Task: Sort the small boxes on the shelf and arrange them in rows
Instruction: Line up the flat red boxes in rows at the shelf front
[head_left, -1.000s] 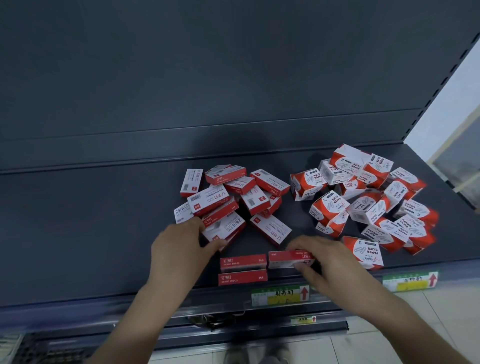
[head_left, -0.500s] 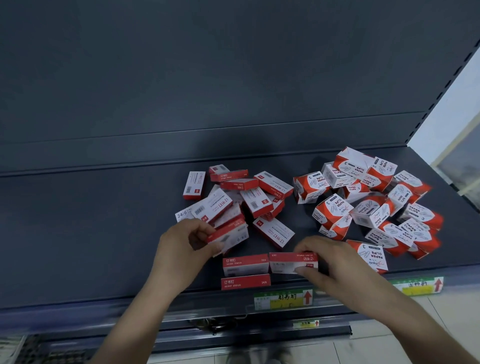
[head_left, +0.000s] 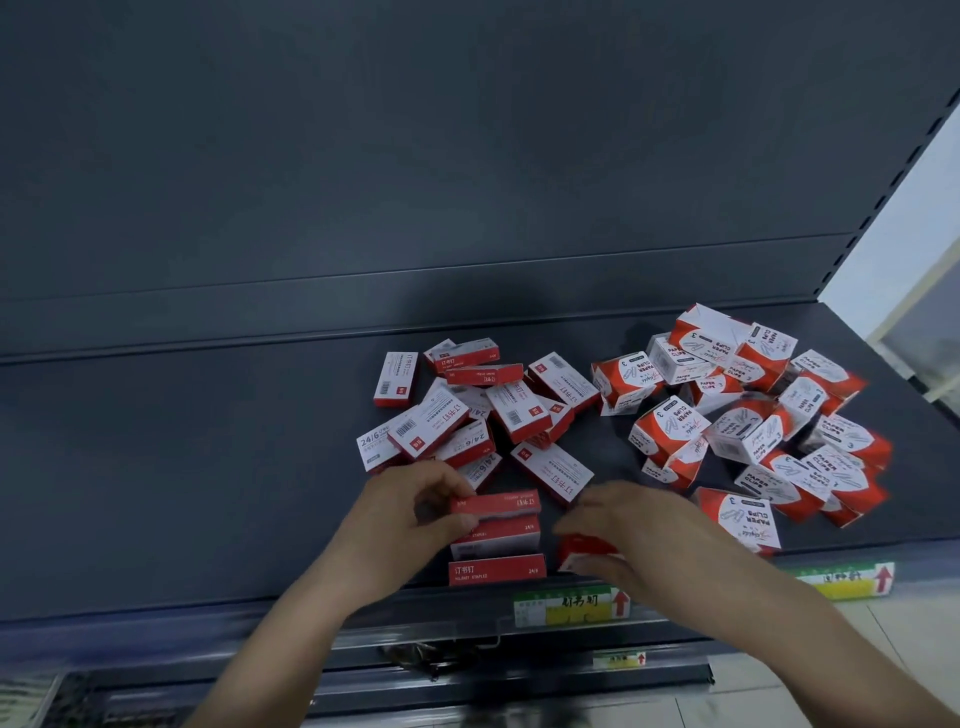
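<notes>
Though a short column of staple boxes (head_left: 496, 569) stands lined up at the near edge of the shelf (head_left: 182, 467), most remain heaped behind, paper-clip boxes (head_left: 748, 415) jumbled far right. The left hand (head_left: 410, 512) pinches a box (head_left: 496, 503) onto the column; the right hand (head_left: 631, 525) curls over another box (head_left: 582, 553). The shelf is dark metal, with price tags (head_left: 571, 605) along its front and pale floor tile at the right.

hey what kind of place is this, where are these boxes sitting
Most likely a stationery aisle in a shop. The boxes lie on a dark metal display shelf with price labels clipped to its front edge, and the stock is staple boxes and paper clip boxes.
</notes>
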